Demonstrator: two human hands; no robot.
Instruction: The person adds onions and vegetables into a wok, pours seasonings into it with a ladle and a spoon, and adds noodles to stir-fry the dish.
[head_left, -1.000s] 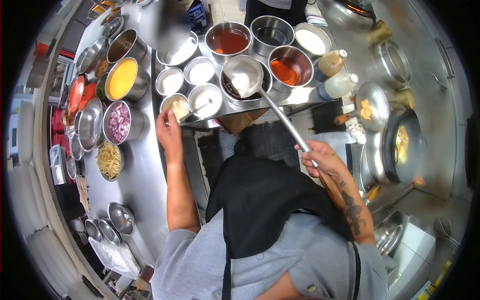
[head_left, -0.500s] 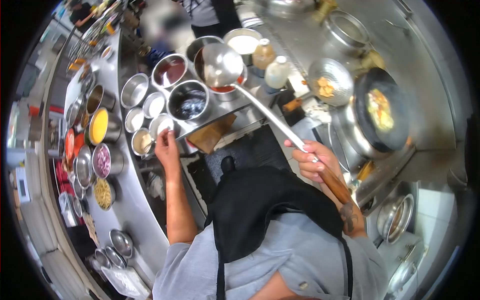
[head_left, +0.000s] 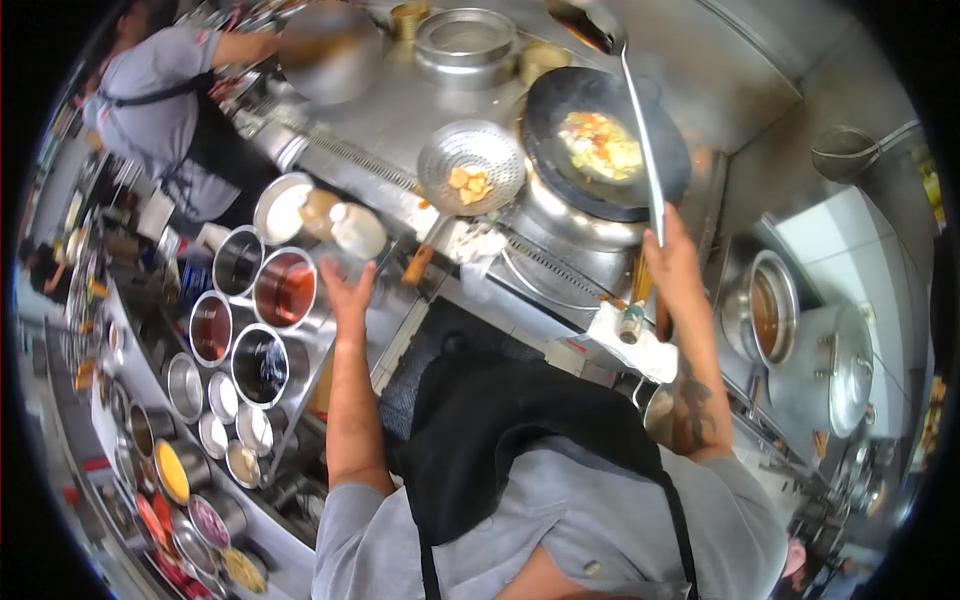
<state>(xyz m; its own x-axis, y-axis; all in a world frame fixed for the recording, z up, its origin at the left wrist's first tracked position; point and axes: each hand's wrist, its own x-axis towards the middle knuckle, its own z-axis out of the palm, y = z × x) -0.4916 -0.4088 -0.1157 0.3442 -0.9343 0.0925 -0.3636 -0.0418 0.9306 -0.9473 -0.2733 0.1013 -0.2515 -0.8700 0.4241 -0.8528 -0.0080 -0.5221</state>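
Note:
My right hand [head_left: 672,262] is closed around the handle of a long ladle [head_left: 645,140]. The ladle's bowl is raised beyond the black wok [head_left: 545,115], and its shaft crosses in front of the wok's right side. Chopped yellow, red and pale food [head_left: 600,147] lies in the wok. With fingers spread, my left hand [head_left: 348,297] hovers beside a pot of red sauce [head_left: 285,288], holding nothing. Just beyond its fingertips stands a pale squeeze bottle [head_left: 357,231]. A perforated skimmer [head_left: 440,160] holding golden pieces [head_left: 468,186] rests left of the wok.
Left are a pot of dark liquid [head_left: 262,366] and several small seasoning tins [head_left: 243,465]. A white cloth [head_left: 640,352] lies on the stove's front edge. At right stand a pot of brown liquid [head_left: 770,305] and a lidded pot [head_left: 848,370]. A co-worker [head_left: 165,90] stands upper left.
My body has turned right toward the wok. The ladle has swung from above the sauce pots to the wok's far side. My left hand has left the seasoning tins, its fingers now spread.

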